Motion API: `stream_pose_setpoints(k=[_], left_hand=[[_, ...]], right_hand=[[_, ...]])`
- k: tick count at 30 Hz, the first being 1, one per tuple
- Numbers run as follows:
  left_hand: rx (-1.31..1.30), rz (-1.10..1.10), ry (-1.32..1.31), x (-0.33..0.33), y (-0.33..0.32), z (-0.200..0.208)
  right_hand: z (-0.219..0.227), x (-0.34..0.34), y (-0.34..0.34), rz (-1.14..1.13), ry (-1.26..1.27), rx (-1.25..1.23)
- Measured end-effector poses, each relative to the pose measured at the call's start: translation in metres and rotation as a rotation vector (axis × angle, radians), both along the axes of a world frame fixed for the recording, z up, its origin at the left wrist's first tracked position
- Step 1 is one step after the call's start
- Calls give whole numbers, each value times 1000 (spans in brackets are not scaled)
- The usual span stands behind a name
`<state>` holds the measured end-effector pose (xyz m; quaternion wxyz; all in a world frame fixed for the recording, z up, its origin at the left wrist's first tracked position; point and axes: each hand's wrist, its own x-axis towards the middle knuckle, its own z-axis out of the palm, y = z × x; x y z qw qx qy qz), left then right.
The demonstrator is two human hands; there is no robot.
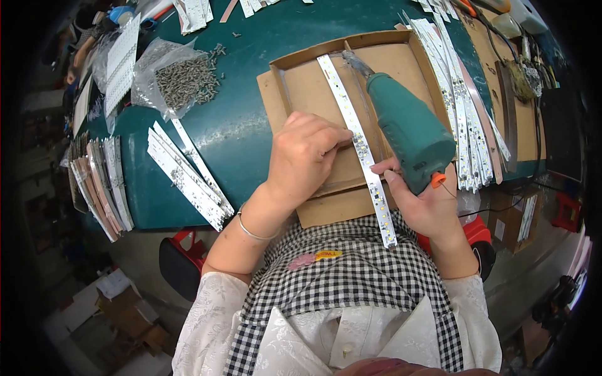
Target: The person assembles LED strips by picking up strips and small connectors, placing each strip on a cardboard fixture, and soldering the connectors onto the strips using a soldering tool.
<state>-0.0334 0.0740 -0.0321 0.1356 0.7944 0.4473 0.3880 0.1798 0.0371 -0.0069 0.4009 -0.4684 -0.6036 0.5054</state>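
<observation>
A long white LED circuit strip (pixel 365 150) lies slantwise over a shallow cardboard tray (pixel 307 88), its near end reaching over my checked apron. My left hand (pixel 304 150) is closed in a pinch at the strip's left edge, midway along; whatever is between the fingertips is too small to tell. On the other side, the thumb and forefinger of my right hand (pixel 426 203) close on the strip's right edge. A green power tool (pixel 411 125) with a dark narrow tip lies over the tray and partly covers my right hand. I cannot tell whether that hand also supports it.
Small metal screws (pixel 188 81) spill from a clear plastic bag at the far left. Loose LED strips (pixel 188 175) lie left of the tray, beside an upright stack (pixel 103 182). More strips (pixel 461 100) are piled at the right. Cables (pixel 501 37) run along the right side.
</observation>
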Motion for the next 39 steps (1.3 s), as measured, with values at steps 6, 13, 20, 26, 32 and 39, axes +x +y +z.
stream_pose_setpoints(k=[6,13,20,26,32,39], left_hand=[[6,3,-6,1,1,0],[62,-55,94,3,3,4],[74,-54,59,2,3,2],[23,-57,24,3,4,3],[-12,-56,-53,4,5,3],[-32,-68,-10,2,3,5]], right_hand=[[1,1,1,9,-36,-10],[0,-1,3,-40,-15,-84],[1,-1,3,-46,4,-81],[0,0,2,-49,-8,-90],[0,0,2,-50,-11,-80],[1,0,2,-45,-3,-75]])
